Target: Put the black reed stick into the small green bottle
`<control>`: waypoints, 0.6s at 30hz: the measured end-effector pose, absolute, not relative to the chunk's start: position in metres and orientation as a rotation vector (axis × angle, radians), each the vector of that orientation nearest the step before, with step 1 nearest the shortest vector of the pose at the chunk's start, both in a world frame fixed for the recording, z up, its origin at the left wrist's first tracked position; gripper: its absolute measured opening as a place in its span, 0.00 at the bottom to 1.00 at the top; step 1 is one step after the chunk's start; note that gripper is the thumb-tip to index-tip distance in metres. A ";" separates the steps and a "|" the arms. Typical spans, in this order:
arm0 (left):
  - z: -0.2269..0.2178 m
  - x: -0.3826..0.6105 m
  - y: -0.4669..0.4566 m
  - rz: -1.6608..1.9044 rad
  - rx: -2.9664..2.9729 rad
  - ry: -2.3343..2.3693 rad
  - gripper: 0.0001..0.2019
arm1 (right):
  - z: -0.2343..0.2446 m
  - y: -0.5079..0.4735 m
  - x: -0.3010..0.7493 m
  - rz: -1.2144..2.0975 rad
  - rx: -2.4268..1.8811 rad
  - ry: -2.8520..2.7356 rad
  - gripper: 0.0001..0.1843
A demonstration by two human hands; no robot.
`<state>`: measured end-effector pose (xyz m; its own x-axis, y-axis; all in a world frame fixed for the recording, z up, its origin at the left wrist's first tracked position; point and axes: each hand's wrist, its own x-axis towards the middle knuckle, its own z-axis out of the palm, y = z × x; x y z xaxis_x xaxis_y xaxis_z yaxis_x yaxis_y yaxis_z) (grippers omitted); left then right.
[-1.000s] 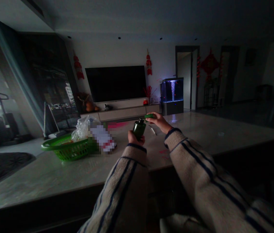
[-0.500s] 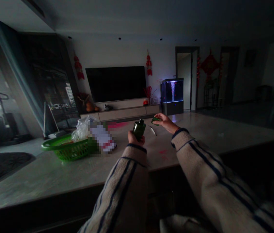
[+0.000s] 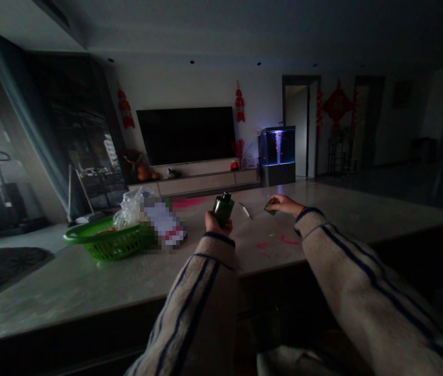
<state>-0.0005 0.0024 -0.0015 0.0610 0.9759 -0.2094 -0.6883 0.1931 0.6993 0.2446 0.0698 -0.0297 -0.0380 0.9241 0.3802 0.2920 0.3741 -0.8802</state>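
Observation:
My left hand [image 3: 217, 224] is wrapped round a dark green bottle [image 3: 223, 207], held nearly upright above the table with its neck uncovered. Off to the right, my right hand [image 3: 285, 203] pinches a small green cap [image 3: 270, 208] low over the tabletop. Between the two hands lies a thin white pen-like stick [image 3: 246, 210]. Fingers partly hide both the bottle's lower part and the cap.
A green plastic basket [image 3: 114, 249] with a clear plastic bag [image 3: 129, 206] stands on the stone table [image 3: 135, 279] to the left. Beside it is a blurred-out white item [image 3: 165, 222]. Red marks [image 3: 289, 240] show near the front edge. A lit fish tank [image 3: 277, 146] stands behind.
My right hand has moved right and slightly down with the cap, away from the bottle. My left hand keeps the bottle in nearly the same place.

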 end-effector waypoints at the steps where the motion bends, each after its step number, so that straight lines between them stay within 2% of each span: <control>1: -0.002 -0.001 0.003 1.333 0.483 0.747 0.17 | -0.032 0.071 0.242 0.734 -1.118 -1.582 0.16; 9: 0.000 0.001 0.001 1.338 0.462 0.770 0.18 | -0.051 0.081 0.230 0.668 -1.104 -1.714 0.17; 18: -0.001 0.000 0.003 1.345 0.453 0.750 0.17 | -0.044 0.078 0.241 0.732 -1.220 -1.790 0.23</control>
<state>0.0000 0.0029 -0.0014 0.0481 0.9738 -0.2224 -0.7010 0.1915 0.6870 0.2407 0.0782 -0.0437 -0.1853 0.9333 0.3076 0.4500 0.3589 -0.8177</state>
